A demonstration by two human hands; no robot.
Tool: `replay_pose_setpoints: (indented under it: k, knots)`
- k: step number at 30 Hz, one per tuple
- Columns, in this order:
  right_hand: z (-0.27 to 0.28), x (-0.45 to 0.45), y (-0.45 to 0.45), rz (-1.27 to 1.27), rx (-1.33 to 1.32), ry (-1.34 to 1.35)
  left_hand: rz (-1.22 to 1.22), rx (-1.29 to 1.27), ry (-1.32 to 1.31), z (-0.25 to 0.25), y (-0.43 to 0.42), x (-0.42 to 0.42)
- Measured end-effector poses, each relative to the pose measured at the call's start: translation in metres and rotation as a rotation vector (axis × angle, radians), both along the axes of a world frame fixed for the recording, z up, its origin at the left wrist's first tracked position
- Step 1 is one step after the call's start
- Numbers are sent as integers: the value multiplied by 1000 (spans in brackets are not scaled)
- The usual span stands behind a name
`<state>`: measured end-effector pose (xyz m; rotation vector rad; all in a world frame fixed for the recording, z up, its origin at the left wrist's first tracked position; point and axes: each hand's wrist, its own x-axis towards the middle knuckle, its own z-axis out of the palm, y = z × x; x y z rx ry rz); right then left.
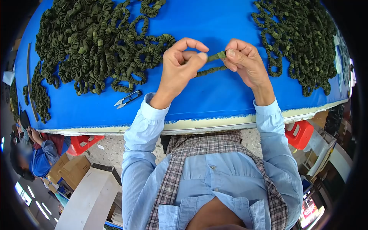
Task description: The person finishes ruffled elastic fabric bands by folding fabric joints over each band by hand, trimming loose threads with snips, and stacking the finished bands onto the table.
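Between my two hands a dark green scrunchie (212, 70) is held up over the blue cloth. My left hand (182, 63) pinches its left side with thumb and curled forefinger. On the other side, my right hand (247, 63) grips it by thumb and fingers, next to a lighter green flat section (221, 55). The lower strand is gathered and hangs in a shallow curve. A large heap of similar scrunchies (88, 42) lies left of my left hand. Thread snips (128, 99) rest below that heap, blades apart.
Another heap of green scrunchies (306, 42) covers the right of the blue-covered table (207, 101). A long thin strip (31, 84) lies at the far left. Red stools (299, 135) and cardboard boxes (74, 171) stand below the table edge. Another person (44, 159) sits at left.
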<state>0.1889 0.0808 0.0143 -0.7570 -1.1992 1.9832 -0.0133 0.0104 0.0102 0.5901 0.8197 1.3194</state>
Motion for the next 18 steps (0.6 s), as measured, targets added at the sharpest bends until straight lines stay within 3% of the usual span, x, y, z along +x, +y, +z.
replay_pose_setpoints:
  k: [4,10,15,18]
  knots:
    - [-3,-8,-9,5,59,-132,66,275,704,2,-3,12]
    - [-1,-10,-9,14,163,-176,127,216,715,1,-5,17]
    - [-10,2,5,-109,15,106,140,230,668,-3,-7,12]
    - [-26,4,17,-54,39,304,35,198,442,-2,-4,6]
